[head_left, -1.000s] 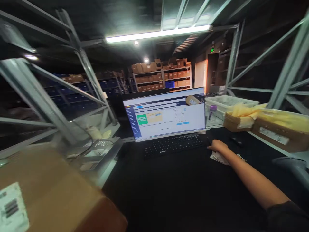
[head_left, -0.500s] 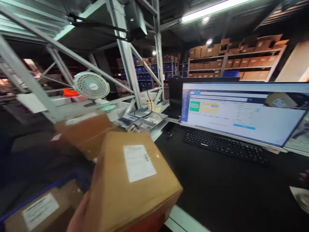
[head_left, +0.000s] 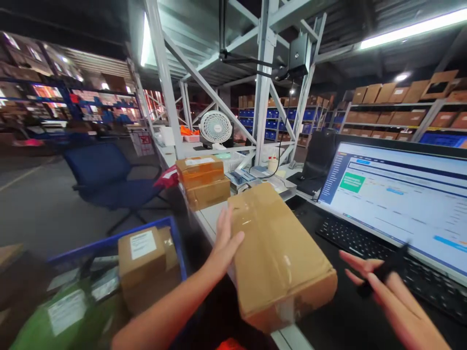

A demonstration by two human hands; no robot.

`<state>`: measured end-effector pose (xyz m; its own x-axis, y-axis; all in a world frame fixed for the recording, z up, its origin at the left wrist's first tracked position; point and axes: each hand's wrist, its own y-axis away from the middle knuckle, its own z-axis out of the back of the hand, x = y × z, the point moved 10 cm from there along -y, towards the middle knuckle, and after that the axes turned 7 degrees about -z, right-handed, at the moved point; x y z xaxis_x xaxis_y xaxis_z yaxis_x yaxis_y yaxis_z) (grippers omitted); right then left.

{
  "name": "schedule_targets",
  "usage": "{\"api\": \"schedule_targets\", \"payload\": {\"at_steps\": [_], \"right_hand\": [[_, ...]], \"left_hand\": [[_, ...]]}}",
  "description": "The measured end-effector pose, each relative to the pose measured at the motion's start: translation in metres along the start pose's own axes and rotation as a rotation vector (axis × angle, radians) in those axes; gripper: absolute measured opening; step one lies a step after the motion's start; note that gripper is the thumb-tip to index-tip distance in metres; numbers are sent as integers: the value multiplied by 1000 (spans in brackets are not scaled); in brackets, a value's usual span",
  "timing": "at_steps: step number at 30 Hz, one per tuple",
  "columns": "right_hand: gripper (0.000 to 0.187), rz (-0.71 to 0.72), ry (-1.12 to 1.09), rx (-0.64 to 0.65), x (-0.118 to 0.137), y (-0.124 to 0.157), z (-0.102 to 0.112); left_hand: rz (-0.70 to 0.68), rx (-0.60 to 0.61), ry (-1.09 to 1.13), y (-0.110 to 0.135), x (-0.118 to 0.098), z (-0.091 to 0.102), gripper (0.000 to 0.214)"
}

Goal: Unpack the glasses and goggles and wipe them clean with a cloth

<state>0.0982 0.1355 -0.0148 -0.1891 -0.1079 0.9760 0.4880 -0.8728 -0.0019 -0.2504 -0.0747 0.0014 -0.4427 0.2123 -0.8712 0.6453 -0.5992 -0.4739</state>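
Observation:
A taped cardboard box [head_left: 279, 248] lies at the left edge of the black desk mat, its tape seam facing up. My left hand [head_left: 226, 234] presses against the box's left side, thumb at the upper edge and fingers along the side. Over the mat, to the right of the box, my right hand [head_left: 379, 279] is closed around a slim black tool [head_left: 392, 265]; blur hides its exact kind. A couple of right fingers point toward the box without touching it. Behind the right hand lies the black keyboard [head_left: 359, 238].
A blue bin [head_left: 173, 233] with labelled parcels and a green bag [head_left: 54, 316] stands at lower left. Two stacked boxes [head_left: 204, 180] sit beyond my left hand. A monitor [head_left: 404, 189] rises at right, a fan [head_left: 216, 127] behind, an office chair [head_left: 105, 175] left.
The view has swung left. The box's white label is out of sight, and a taped face is now up. My right hand has come in with the black tool.

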Motion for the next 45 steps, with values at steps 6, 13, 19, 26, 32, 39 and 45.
{"api": "schedule_targets", "payload": {"at_steps": [6,13,19,26,32,39,45], "right_hand": [[53,104,146,16,15,-15,-40],[51,-74,-52,-3,2,-4,-14],[45,134,135,-95,31,-4,-17],[41,132,79,-102,27,-25,1],[44,453,542,-179,65,28,24],[45,605,1014,132,79,75,-3],[47,836,1235,-50,88,80,-18]], "left_hand": [[-452,302,-363,-11,-53,-58,44],[-1065,375,-285,11,-90,-95,88],[-1051,224,-192,11,-100,-98,64],[-903,245,-392,50,-138,-122,28],[-921,222,-469,68,-160,-130,24],[-959,207,-680,57,-165,-123,29],[-1104,287,-738,69,-183,-128,29]]}}
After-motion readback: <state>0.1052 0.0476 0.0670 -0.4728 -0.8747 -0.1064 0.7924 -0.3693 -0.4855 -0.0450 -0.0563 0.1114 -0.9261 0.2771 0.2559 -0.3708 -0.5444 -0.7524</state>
